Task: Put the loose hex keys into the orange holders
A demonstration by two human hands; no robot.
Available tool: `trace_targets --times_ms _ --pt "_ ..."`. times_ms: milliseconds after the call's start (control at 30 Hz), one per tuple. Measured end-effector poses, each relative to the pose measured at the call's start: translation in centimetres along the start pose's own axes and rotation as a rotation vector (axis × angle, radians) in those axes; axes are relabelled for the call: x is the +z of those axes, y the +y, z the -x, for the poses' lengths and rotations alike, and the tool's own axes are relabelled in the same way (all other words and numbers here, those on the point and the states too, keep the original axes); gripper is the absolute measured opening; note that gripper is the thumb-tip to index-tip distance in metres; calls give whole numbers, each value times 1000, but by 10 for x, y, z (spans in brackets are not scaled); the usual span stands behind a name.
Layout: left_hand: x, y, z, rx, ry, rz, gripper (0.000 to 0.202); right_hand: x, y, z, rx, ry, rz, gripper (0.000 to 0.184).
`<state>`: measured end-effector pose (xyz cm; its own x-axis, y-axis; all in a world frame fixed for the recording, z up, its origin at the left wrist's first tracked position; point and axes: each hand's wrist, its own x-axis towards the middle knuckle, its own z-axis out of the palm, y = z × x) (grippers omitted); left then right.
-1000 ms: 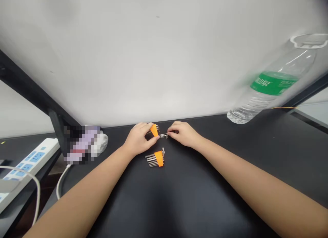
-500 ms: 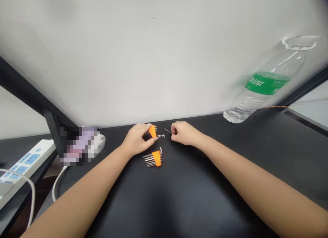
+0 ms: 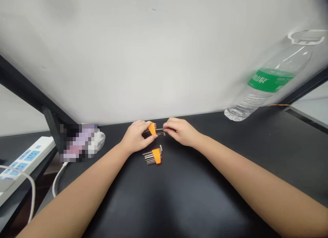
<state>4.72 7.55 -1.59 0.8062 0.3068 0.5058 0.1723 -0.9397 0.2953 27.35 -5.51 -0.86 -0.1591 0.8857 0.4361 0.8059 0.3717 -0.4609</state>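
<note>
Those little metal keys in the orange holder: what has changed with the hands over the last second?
The right hand, which half a second ago had drawn back with one thin metal hex key, has moved left again and pinches a key at the orange plastic holder. The left hand still grips that holder. The second orange holder of hex keys and the clear plastic bottle with a green label stay put on the black table.

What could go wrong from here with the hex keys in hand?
1. The right hand pinches one thin hex key at the orange holder that the left hand grips; it may slip and fall onto the black table.
2. The second hex key set lies right under both hands and could be knocked.
3. The water bottle stands near the right arm; an elbow swing might tip it.
</note>
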Motion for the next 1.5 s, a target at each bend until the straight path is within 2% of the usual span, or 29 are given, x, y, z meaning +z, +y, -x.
trace_targets --times_ms 133,233,333,433,600,733,900,1033,1133,1233,1333,1500 --pt "0 6 -1 41 -76 -32 34 5 -13 1 -26 -17 78 25" --pt "-1 8 -1 42 -90 -36 30 13 -25 1 -8 24 -40 19" --pt "-1 6 -2 25 -61 -19 30 19 -28 2 83 97 -142 12" --pt "-2 5 -1 14 -46 0 32 21 -20 2 118 97 -86 9" --pt "0 2 0 0 -14 16 35 23 7 3 134 72 39 15" --pt "0 2 0 -14 -23 21 37 25 21 2 211 33 14 17" --pt "0 2 -1 -9 -37 16 36 24 16 -1 295 -42 70 16" --pt "0 1 -1 -10 -32 11 38 11 13 -4 388 -151 187 16" --pt "1 1 0 -11 -30 14 39 -2 13 -3 447 -220 234 7" --pt "2 0 0 -11 -28 23 39 -10 9 -2 484 -285 257 12" --pt "2 -1 1 -13 -28 16 39 -11 -1 -4 434 -307 233 9" --pt "1 -1 1 -11 2 6 38 -3 -12 -6 151 -207 59 12"
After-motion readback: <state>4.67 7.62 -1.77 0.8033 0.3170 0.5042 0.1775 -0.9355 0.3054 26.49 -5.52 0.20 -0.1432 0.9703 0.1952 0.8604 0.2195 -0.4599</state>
